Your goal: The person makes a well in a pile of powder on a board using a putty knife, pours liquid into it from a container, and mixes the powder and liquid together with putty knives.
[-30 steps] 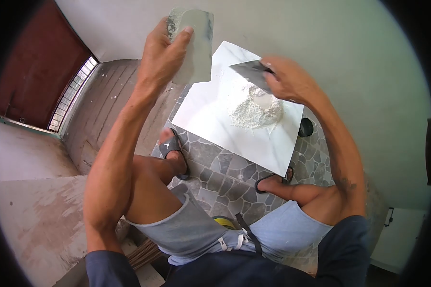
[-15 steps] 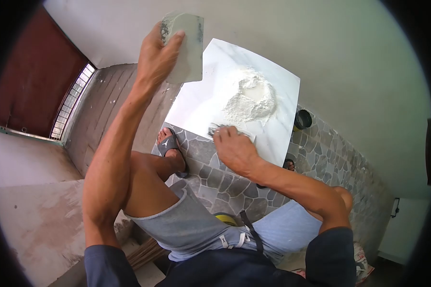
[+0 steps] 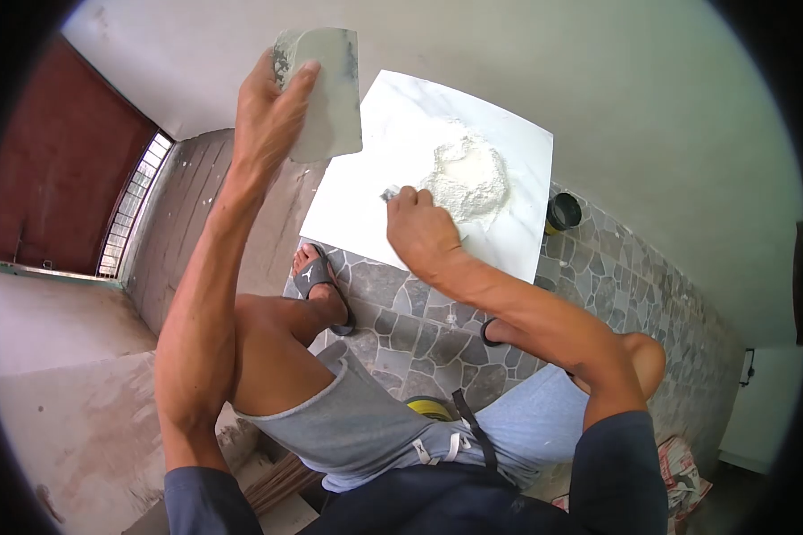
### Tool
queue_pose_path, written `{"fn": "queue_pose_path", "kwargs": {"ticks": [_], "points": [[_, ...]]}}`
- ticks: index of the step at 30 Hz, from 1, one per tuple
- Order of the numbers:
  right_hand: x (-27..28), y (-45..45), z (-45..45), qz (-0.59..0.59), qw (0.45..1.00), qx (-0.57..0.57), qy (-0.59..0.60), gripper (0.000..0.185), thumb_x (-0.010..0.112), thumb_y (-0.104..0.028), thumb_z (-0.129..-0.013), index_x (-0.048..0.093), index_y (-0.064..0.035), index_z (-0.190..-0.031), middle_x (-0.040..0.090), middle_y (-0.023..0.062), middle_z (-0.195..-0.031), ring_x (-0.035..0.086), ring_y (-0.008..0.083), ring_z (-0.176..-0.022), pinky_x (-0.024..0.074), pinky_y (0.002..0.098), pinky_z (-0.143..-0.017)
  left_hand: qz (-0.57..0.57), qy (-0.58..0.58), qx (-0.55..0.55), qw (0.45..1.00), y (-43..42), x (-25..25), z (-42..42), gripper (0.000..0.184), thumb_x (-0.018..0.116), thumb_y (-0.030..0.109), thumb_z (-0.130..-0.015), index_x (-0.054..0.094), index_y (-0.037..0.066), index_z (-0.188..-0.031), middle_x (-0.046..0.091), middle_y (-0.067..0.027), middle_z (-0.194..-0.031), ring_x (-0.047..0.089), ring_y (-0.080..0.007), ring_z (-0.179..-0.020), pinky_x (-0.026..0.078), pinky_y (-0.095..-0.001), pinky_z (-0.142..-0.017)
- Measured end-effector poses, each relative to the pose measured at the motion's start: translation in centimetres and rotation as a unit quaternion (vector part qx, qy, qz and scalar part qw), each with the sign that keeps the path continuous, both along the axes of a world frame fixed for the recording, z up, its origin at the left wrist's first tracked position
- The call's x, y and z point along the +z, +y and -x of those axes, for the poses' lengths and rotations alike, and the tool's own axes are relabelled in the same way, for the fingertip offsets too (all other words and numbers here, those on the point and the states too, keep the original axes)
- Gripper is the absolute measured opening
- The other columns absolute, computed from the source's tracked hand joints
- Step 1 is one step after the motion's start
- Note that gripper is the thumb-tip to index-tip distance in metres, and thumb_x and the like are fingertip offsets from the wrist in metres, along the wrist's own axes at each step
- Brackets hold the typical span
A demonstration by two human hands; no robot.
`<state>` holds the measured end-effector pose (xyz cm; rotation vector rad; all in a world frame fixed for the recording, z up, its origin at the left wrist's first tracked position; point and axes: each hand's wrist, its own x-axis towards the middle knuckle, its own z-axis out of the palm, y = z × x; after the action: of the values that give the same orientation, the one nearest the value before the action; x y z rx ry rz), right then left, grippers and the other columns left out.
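Toward the upper left of the frame, your left hand (image 3: 272,116) has its grip closed on a flat, grey, rectangular plate smeared with pale paste (image 3: 332,102), thumb across its face. Near the centre, your right hand (image 3: 422,227) curls its grip around a thin grey scraper (image 3: 389,193), mostly hidden by the fingers, over a white, marble-patterned square panel (image 3: 352,201). Just beyond, a crumbly white powder mound (image 3: 473,178) sits on the panel; right of it stands a round black bucket (image 3: 563,212).

head view | from above | facing forward-down | close over hands (image 3: 424,230)
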<state>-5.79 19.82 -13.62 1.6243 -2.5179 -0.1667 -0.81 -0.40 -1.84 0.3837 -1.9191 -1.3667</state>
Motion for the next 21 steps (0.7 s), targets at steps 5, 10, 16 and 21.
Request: {"fn": "queue_pose_path", "kwargs": {"ticks": [5, 10, 16, 21], "points": [[4.1, 2.0, 3.4, 0.025, 0.999, 0.002, -0.040, 0.023, 0.060, -0.004, -0.083, 0.064, 0.0052, -0.103, 0.063, 0.0188, -0.098, 0.066, 0.0305, -0.089, 0.0598, 0.0390, -0.065, -0.012, 0.006, 0.005, 1.000, -0.2, 0.0, -0.2, 0.038, 0.059, 0.021, -0.096, 0.056, -0.007, -0.122, 0.068, -0.0161, -0.101, 0.066, -0.0194, -0.087, 0.054, -0.0330, -0.077], [6.2, 3.4, 7.6, 0.064, 0.982, -0.085, -0.155, 0.025, 0.056, -0.014, -0.088, 0.064, 0.0051, -0.102, 0.066, 0.0267, -0.100, 0.067, 0.0411, -0.093, 0.0538, 0.0490, -0.082, -0.010, 0.009, 0.003, 1.000, 0.0, 0.1, -0.2, 0.036, 0.058, 0.020, -0.097, 0.057, -0.006, -0.121, 0.068, -0.0156, -0.101, 0.066, -0.0196, -0.088, 0.054, -0.0342, -0.078], [8.7, 5.2, 10.7, 0.086, 0.972, -0.122, -0.181, 0.029, 0.056, -0.019, -0.091, 0.063, 0.0048, -0.105, 0.066, 0.0269, -0.104, 0.064, 0.0441, -0.097, 0.0501, 0.0499, -0.087, -0.022, 0.005, -0.002, 1.000, 0.2, 0.3, -0.3, 0.035, 0.058, 0.020, -0.096, 0.058, -0.006, -0.121, 0.068, -0.0147, -0.100, 0.066, -0.0192, -0.088, 0.054, -0.0345, -0.078], [8.9, 7.8, 10.5, 0.167, 0.970, -0.078, -0.157, 0.022, 0.058, -0.015, -0.093, 0.062, 0.0033, -0.105, 0.064, 0.0243, -0.099, 0.062, 0.0432, -0.093, 0.0500, 0.0480, -0.079, 0.001, 0.008, 0.004, 1.000, -0.4, -0.4, -0.1, 0.035, 0.059, 0.021, -0.095, 0.059, -0.006, -0.118, 0.069, -0.0149, -0.099, 0.066, -0.0196, -0.087, 0.054, -0.0347, -0.078]]}}
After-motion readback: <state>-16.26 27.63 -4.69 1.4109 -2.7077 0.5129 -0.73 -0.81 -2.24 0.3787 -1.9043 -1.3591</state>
